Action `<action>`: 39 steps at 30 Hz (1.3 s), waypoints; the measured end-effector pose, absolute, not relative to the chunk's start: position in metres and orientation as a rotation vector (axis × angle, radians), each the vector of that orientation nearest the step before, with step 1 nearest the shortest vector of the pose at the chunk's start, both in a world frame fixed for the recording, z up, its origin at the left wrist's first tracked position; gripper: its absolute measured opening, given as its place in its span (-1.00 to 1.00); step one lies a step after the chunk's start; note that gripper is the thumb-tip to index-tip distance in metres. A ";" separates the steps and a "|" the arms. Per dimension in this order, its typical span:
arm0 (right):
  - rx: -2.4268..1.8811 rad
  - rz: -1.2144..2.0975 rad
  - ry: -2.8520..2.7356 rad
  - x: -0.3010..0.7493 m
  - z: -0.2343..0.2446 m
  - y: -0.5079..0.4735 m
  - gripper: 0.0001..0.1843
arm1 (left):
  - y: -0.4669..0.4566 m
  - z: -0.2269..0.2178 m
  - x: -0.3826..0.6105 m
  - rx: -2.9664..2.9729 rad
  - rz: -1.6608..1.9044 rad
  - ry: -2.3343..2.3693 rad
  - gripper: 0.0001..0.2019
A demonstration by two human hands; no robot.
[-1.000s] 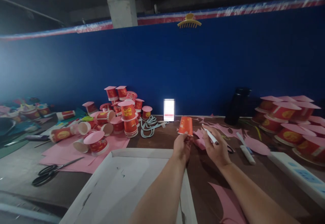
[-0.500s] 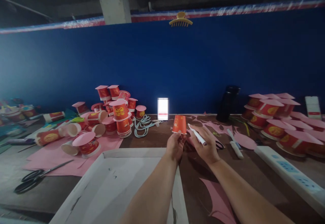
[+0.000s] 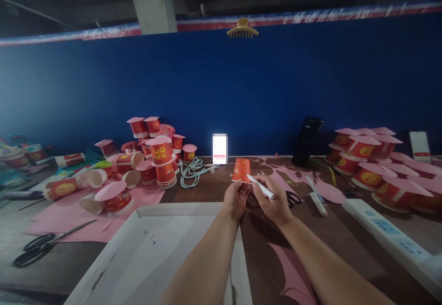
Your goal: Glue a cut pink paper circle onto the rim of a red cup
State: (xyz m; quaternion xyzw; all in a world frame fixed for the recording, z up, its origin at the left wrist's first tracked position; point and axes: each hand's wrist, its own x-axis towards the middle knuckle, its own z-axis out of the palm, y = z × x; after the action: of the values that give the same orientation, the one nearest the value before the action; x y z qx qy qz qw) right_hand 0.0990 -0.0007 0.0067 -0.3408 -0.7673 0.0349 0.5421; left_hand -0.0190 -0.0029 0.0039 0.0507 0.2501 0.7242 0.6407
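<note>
My left hand (image 3: 236, 200) grips a red paper cup (image 3: 241, 170) near its rim, with the cup upside down above the brown tabletop. A white marker pen (image 3: 263, 189) is pinched in my right hand (image 3: 275, 202), and its tip meets the right side of the cup, or comes very close to it. Left of my forearms lies a white shallow box lid (image 3: 179, 208). Pink paper scraps (image 3: 292, 268) lie under and beside my right forearm. Black-handled scissors (image 3: 293, 198) are partly hidden behind my right hand.
Red cups topped with pink discs (image 3: 160, 150) are piled at left; more cups (image 3: 366, 146) stand at right. Large scissors (image 3: 44, 245) lie at far left. Nearby are a coiled cable (image 3: 193, 173), a black bottle (image 3: 307, 141), a glue stick (image 3: 318, 204) and a power strip (image 3: 386, 231).
The marker's tip has moved from just right of the cup to its side. My right hand has shifted left and slightly down. The whole view has shifted slightly.
</note>
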 end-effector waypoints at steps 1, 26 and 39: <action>-0.807 0.073 -1.818 0.099 0.007 0.000 -0.82 | -0.003 0.004 -0.019 0.113 1.657 0.573 -0.80; -0.806 0.030 -1.788 0.099 0.005 0.003 -0.85 | 0.002 -0.008 -0.018 0.289 1.655 0.587 -0.92; -0.953 0.662 -1.504 0.095 0.010 0.005 -0.71 | 0.001 -0.007 -0.017 0.438 1.595 0.676 -0.97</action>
State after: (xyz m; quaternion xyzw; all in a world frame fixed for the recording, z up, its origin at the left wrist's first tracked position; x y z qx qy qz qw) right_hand 0.0949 0.0048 0.0097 -0.4079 -0.6441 0.2834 0.5818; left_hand -0.0167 0.0011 -0.0066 0.1910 0.2948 0.6956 0.6267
